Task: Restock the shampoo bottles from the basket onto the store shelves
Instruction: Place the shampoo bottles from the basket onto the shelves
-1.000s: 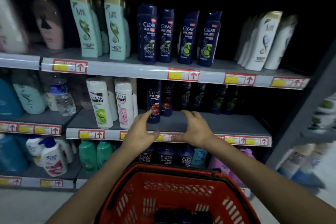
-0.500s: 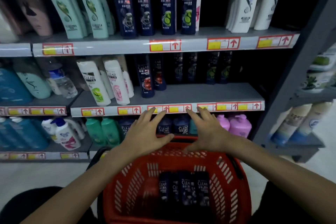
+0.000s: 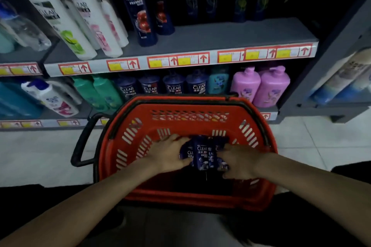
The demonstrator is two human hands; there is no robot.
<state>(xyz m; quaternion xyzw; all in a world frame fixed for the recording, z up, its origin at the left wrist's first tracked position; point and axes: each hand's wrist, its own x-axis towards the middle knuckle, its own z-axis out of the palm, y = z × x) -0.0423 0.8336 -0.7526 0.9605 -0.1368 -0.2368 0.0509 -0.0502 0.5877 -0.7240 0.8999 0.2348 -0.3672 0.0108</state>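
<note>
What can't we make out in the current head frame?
- Bottle count in the red basket: the left hand and right hand cover the dark blue bottles; dim light.
- Grip: unclear whether either hand has closed on a bottle.
- Tops of the upper-shelf bottles: cut by the top edge.
- The far-right bottles: blurred.

The grey middle shelf (image 3: 210,34) carries slanting white bottles (image 3: 60,20) at its left and dark blue bottles (image 3: 141,14) from the centre rightwards, with bare board in front of them; red and yellow price tags (image 3: 178,60) line its front edge. The lower shelf (image 3: 48,123) holds a white pump bottle (image 3: 56,101), green bottles (image 3: 100,92), squat dark bottles (image 3: 173,86), a teal bottle (image 3: 217,82) and two pink pump bottles (image 3: 261,86), side by side. In front, over the pale tiled floor (image 3: 321,142), a red basket (image 3: 190,109) holds a cluster of dark shampoo bottles (image 3: 202,154); what the basket rests on cannot be told
</note>
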